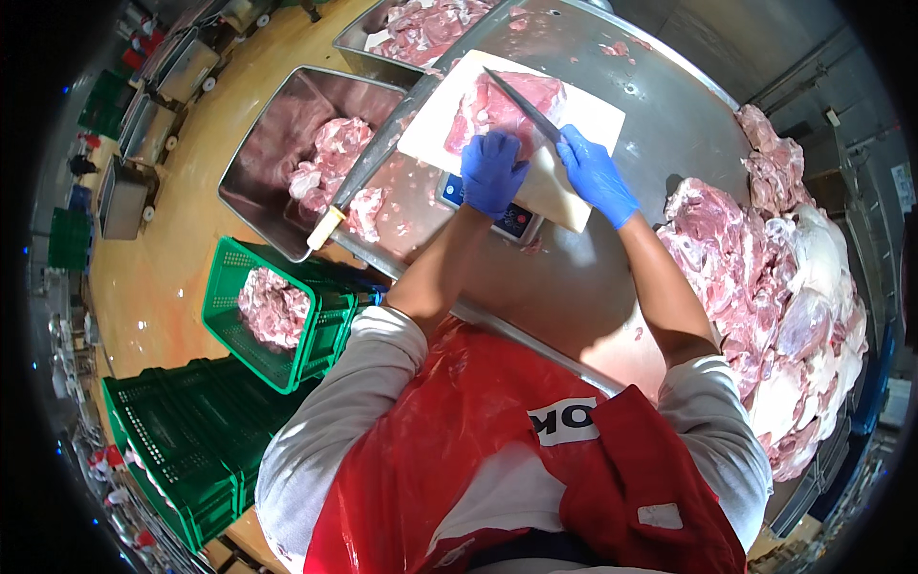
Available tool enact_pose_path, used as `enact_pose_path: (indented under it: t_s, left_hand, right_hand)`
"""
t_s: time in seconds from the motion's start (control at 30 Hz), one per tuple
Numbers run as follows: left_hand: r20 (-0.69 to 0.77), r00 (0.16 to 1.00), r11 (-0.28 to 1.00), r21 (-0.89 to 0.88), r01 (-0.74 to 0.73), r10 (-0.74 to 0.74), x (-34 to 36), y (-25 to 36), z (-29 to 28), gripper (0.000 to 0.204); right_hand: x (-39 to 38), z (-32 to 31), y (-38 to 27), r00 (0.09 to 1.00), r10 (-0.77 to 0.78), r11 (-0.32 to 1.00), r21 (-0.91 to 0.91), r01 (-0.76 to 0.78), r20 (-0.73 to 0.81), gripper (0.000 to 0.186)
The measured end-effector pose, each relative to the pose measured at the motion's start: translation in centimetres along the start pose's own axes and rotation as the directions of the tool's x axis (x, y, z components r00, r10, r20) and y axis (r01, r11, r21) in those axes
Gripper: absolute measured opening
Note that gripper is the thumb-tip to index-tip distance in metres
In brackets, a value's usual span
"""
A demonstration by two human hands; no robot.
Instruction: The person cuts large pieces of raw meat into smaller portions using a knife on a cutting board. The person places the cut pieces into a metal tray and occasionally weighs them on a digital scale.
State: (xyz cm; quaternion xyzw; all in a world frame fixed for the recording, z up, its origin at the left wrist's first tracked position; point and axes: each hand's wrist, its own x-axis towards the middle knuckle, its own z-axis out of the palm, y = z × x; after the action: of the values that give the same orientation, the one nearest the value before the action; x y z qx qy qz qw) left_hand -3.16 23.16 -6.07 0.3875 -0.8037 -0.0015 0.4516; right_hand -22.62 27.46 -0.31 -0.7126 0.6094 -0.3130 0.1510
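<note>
A flat slab of raw pink meat lies on a white cutting board. My left hand, in a blue glove, is curled closed at the slab's near edge, fingers gripping the meat. My right hand, gloved the same way, is closed round a knife whose handle is hidden in the fist. Its long blade points far left and passes over the slab; whether it touches the meat I cannot tell. Below the board's near edge shows a scale with a blue panel.
The board rests over a steel table. Large raw cuts are heaped at right. A pale-handled tool lies along the left table edge. Beyond it stand a steel bin holding meat, a green crate with meat pieces, and stacked green crates.
</note>
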Motion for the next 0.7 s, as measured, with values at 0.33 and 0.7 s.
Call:
enact_pose_path:
  t_s: [0.33, 0.7]
  left_hand:
    - [-0.158, 0.986, 0.996, -0.082, 0.048, -0.060, -0.9, -1.9, -0.2, 0.021]
    - [-0.173, 0.982, 0.985, -0.163, 0.049, -0.077, 0.6, -2.8, -0.3, 0.012]
  right_hand:
    - [0.7, 0.1, 0.9, 0.954, -0.102, 0.942, -0.281, 0.184, 0.283, 0.029]
    - [5.2, 3.5, -3.8, 0.946, -0.032, 0.954, -0.273, 0.125, 0.322, 0.026]
